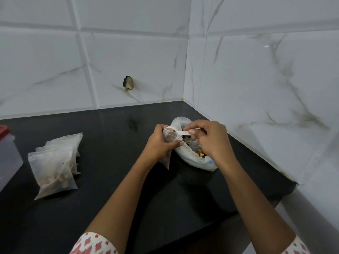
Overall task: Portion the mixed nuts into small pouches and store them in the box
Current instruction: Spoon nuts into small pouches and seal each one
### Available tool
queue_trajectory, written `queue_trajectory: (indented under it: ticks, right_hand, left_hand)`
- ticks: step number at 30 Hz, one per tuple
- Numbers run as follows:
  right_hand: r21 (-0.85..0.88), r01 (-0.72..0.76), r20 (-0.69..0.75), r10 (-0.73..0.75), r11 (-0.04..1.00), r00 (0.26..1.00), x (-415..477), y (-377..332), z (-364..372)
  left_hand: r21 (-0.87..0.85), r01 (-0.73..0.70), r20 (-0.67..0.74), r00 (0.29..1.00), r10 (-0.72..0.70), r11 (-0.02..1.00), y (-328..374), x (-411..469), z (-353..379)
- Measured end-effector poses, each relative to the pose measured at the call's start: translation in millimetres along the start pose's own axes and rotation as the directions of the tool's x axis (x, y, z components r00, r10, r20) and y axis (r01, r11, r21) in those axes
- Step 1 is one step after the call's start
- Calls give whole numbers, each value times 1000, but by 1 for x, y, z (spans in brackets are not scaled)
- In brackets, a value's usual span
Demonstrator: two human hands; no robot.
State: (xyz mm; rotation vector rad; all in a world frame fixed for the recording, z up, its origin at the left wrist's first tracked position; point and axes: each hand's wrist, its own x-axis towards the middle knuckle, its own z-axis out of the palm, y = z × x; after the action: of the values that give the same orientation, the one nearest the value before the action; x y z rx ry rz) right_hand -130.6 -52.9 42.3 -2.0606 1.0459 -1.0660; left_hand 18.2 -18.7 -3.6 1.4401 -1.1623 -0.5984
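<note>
A small clear pouch (167,159) is gripped near its open mouth by the curled fingers (175,143) of the left hand (161,142), above the black bench (110,180); a white spoon (181,133) is pinched by the right hand (211,142) and tipped into it; the open bag of nuts (190,158) lies just behind. The pouch looks light, limp and slippery; it is probably best held at the top rim. Filled pouches (53,167) lie at left, near the box (7,156).

A black stone countertop (110,180) ran into a corner where the back wall (128,48) met the right wall (266,79). Both were clad in large glossy white tiles with grey-brown marble veining. A dark, ragged hole (128,83) broke one back-wall tile just above the counter.
</note>
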Motion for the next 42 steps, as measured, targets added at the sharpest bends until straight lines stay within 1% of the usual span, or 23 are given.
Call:
queue_trajectory:
  ticks: [4, 7, 9, 11, 13, 15, 18, 19, 20, 21, 23, 25, 28, 30, 32, 34, 35, 36, 37, 38, 39, 41, 42]
  right_hand:
    - [-48, 143, -30, -144, 989, 989, -2, 0, 0]
    - [-132, 251, -35, -258, 959, 966, -2, 2, 0]
    - [-196, 297, -18, -307, 934, 952, -3, 3, 0]
    - [-194, 316, -15, -325, 929, 946, -5, 3, -1]
    - [-92, 255, -70, -262, 963, 963, -7, 0, -3]
    - [44, 131, -124, -124, 990, 984, -5, -1, -8]
    - [214, -38, -145, 70, 976, 987, 3, 6, -14]
    - [247, -79, -150, 119, 966, 981, 5, 9, -16]
    - [235, -109, -165, 150, 966, 975, 7, 12, -16]
    - [183, -126, -182, 160, 975, 970, 9, 16, -15]
    - [10, -120, -172, 120, 993, 978, 12, 23, -11]
    - [-186, -88, -85, 73, 979, 994, 14, 27, -5]
    - [-423, -53, 77, 94, 904, 993, 17, 30, 7]
    - [-494, -53, 127, 132, 868, 983, 18, 28, 12]
    - [-503, -59, 148, 153, 862, 977, 18, 24, 13]
    - [-483, -21, 145, 104, 875, 984, 18, 18, 13]
    - [-424, 14, 121, 41, 906, 992, 17, 14, 13]
    - [-316, 41, 93, -12, 948, 996, 16, 7, 14]
    - [-164, 61, 87, -47, 985, 995, 15, -2, 17]
    - [-31, 70, 113, -66, 997, 991, 15, -9, 22]
    - [42, 79, 160, -85, 996, 983, 15, -15, 27]
    - [35, 122, 247, -126, 992, 961, 23, -23, 49]
    - [8, 118, 243, -116, 993, 963, 27, -23, 58]
  left_hand:
    - [-13, 9, -4, 1000, -10, 1000, 0, -1, -1]
    - [-26, 7, -24, 1000, -7, 1000, 0, 0, -1]
    - [-29, 6, -32, 999, -7, 1000, 1, -1, -1]
    - [-34, -2, -37, 999, 1, 999, 2, -2, -1]
    - [-31, -5, -41, 999, 4, 1000, 2, -3, -1]
    - [-22, 2, -39, 999, -3, 1000, 3, -3, -1]
    - [-9, 27, -25, 999, -27, 1000, 5, -4, -1]
    - [-5, 32, -26, 999, -33, 999, 5, -4, -1]
    - [2, 34, -29, 999, -34, 999, 5, -4, -1]
    - [8, 33, -33, 999, -33, 999, 5, -4, -1]
    - [17, 28, -37, 999, -27, 999, 5, -3, -1]
    - [22, 22, -41, 999, -21, 1000, 4, -4, -1]
    - [34, -13, -50, 999, 14, 999, 3, -4, -2]
    - [29, -25, -62, 998, 27, 999, 2, -3, -2]
    - [25, -17, -78, 997, 19, 1000, 2, -3, -2]
    - [22, -17, -101, 995, 19, 1000, 1, -2, -3]
    - [15, -21, -115, 993, 22, 1000, 1, -2, -3]
    - [7, -27, -128, 991, 28, 1000, 1, -3, -4]
    - [0, -33, -143, 989, 32, 999, 2, -3, -6]
    - [-7, -39, -157, 987, 37, 999, 2, -2, -7]
    - [-20, -42, -171, 985, 38, 999, 2, -2, -8]
    - [-33, -41, -217, 976, 33, 999, 1, -1, -19]
    - [-35, -30, -225, 974, 22, 999, 1, 0, -23]
